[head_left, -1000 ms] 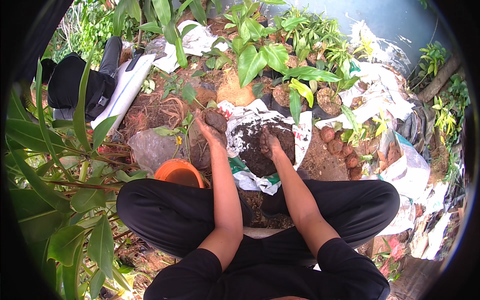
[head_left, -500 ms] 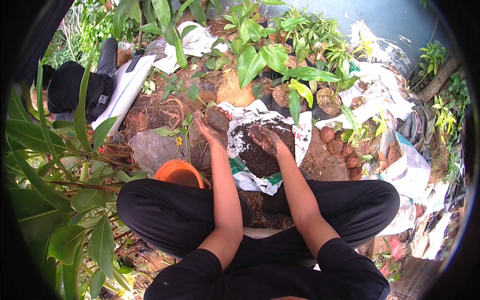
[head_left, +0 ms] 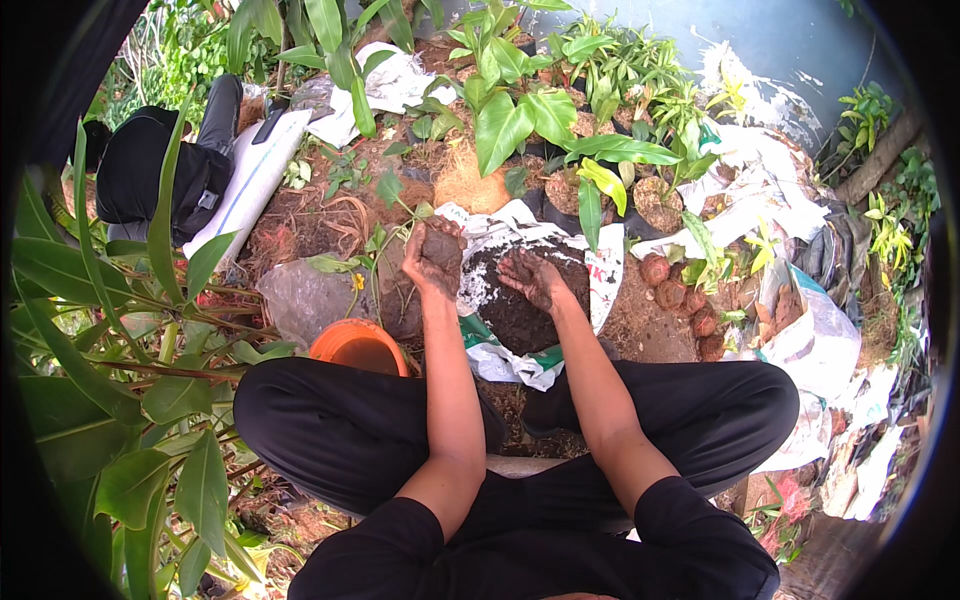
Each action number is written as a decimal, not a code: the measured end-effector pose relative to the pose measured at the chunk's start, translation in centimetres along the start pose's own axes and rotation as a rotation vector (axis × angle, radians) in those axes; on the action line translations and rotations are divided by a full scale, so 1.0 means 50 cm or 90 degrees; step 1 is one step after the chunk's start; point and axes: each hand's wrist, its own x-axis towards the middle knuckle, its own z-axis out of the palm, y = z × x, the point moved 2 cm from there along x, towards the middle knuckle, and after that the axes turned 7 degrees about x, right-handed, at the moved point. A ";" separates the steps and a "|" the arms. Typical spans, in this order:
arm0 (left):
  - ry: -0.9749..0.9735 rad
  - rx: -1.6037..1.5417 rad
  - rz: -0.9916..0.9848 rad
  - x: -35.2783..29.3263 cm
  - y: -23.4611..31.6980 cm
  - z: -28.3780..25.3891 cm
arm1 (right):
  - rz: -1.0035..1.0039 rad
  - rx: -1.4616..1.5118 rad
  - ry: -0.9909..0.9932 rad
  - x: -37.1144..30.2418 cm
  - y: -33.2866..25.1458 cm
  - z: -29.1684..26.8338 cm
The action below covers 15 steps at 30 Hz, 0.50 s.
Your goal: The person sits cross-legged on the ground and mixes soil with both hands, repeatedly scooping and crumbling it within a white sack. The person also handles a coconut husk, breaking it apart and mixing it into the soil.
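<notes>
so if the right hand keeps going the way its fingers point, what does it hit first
Most likely the dark soil heaped on the white sack. The right hand hangs palm down, fingers angled down and leftward over the heap. Depth is unclear, so it may already touch.

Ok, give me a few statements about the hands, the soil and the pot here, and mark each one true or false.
1. The left hand holds a clump of dark soil in its palm. True.
2. The right hand rests on the orange pot. False: it is over the dark soil in the open white bag.
3. The orange pot sits by the person's left knee. True.
4. The white bag holds green leaves. False: it holds dark soil.
5. Brown round husk balls lie to the right of the bag. True.
</notes>
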 end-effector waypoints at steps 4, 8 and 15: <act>-0.029 0.018 0.026 -0.005 -0.003 0.026 | -0.055 -0.026 -0.060 -0.002 -0.009 0.007; 0.012 0.055 0.037 -0.007 -0.010 0.049 | -0.056 -0.090 0.028 0.008 -0.012 -0.012; -0.045 -0.098 -0.081 0.013 -0.027 -0.024 | -0.035 -0.119 0.025 -0.012 -0.021 0.020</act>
